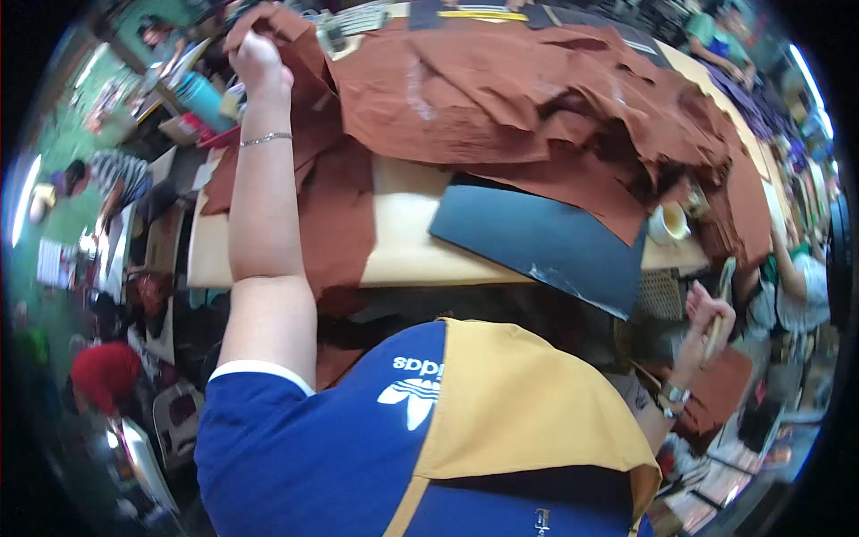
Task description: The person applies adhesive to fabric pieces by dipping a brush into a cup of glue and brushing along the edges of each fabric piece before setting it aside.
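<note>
My left hand [259, 67] is raised at the far left of the table, closed on the edge of a brown leather sheet [295, 27] that hangs down around it. More of the creased brown leather [465, 107] spreads across the table. My right hand [707, 322] is off the table's near right edge, with its fingers wrapped around a thin, light-coloured stick-like tool [723, 291], perhaps a brush; its exact kind is unclear. Close to that hand stands a small pot [669, 223] with a pale rim. A dark flat board [546, 237] juts over the table's near edge.
The pale table [407, 228] shows between leather pieces. A brown piece [716, 385] lies below my right hand. A blue-green cylinder [204, 100] stands at left. Other people work around: one in stripes [121, 179], one in red [106, 376], one in green [720, 40].
</note>
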`<state>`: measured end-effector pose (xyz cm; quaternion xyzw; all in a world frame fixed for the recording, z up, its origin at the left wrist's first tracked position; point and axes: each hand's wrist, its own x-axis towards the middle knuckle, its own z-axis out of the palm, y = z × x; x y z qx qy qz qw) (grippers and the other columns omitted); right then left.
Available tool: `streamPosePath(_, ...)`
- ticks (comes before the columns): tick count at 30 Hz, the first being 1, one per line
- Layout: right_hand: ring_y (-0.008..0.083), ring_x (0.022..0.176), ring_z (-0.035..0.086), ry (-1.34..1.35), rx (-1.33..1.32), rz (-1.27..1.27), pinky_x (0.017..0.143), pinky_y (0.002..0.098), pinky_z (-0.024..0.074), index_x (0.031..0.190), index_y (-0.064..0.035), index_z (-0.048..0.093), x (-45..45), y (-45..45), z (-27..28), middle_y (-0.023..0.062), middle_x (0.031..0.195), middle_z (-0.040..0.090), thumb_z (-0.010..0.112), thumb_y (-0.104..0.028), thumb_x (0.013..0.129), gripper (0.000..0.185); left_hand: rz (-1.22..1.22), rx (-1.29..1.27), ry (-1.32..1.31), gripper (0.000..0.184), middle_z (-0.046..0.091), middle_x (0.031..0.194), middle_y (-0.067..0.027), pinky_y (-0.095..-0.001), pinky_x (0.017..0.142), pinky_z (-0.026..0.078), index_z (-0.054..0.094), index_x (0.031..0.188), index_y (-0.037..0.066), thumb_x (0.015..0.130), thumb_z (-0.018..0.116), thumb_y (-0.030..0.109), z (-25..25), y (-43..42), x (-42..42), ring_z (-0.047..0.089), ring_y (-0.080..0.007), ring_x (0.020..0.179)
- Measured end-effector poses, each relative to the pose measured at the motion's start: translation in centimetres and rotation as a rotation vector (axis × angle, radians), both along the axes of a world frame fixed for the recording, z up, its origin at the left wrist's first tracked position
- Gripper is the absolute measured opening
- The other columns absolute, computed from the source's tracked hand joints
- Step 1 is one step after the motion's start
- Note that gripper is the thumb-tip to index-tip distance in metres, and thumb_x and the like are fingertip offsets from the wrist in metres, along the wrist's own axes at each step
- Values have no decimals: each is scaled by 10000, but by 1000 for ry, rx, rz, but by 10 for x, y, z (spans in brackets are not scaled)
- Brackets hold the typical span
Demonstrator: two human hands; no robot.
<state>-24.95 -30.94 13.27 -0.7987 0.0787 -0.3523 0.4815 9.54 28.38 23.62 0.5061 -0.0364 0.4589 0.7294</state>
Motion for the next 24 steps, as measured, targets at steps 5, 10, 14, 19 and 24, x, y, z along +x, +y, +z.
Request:
streamPosePath(5, 292, 1098, 666, -82, -142, -3, 866, 355, 579, 1106, -114, 405, 4, 15, 4, 254, 1268, 630, 708, -133, 940, 345, -148, 458, 98, 303, 600, 893, -66, -302, 762, 497, 600, 1056, 49, 1059, 397, 275, 50, -207, -38, 595, -166, 828)
streamPosePath(10, 372, 1352, 476, -111, -342, -50, 1083, 442, 439, 1147, -120, 318, 4, 39, 13, 272, 1456, 450, 936, -441, 611, 878, -598, 962, -516, 296, 659, 964, -129, -359, 778, 533, 660, 1009, 47, 717, 669, -2, 17, -353, -154, 653, -310, 920)
streamPosePath(14, 369, 1339, 471, -197, -164, -50, 1107, 442, 375, 1164, -120, 318, 9, 57, -8, 293, 1449, 431, 943, -343, 650, 839, -992, 971, -425, 404, 662, 1017, -106, -404, 820, 543, 684, 1036, 101, 660, 712, -44, -12, -386, -214, 646, -342, 970)
streamPosePath(19, 285, 1121, 566, -68, -204, -287, 959, 416, 457, 1132, -84, 427, -4, 23, -37, 159, 1197, 570, 865, -183, 761, 582, -1127, 800, -538, 328, 685, 998, -47, -268, 782, 517, 672, 1055, 25, 747, 668, -84, 0, -391, -202, 668, -163, 885)
streamPosePath(24, 161, 855, 559, -208, -151, -368, 786, 299, 476, 1014, -79, 537, -25, 5, -10, 42, 962, 553, 832, -127, 795, 370, -1314, 439, -121, 223, 704, 1017, -4, -237, 817, 525, 676, 1138, -10, 960, 544, -23, 11, -361, -179, 629, -67, 920)
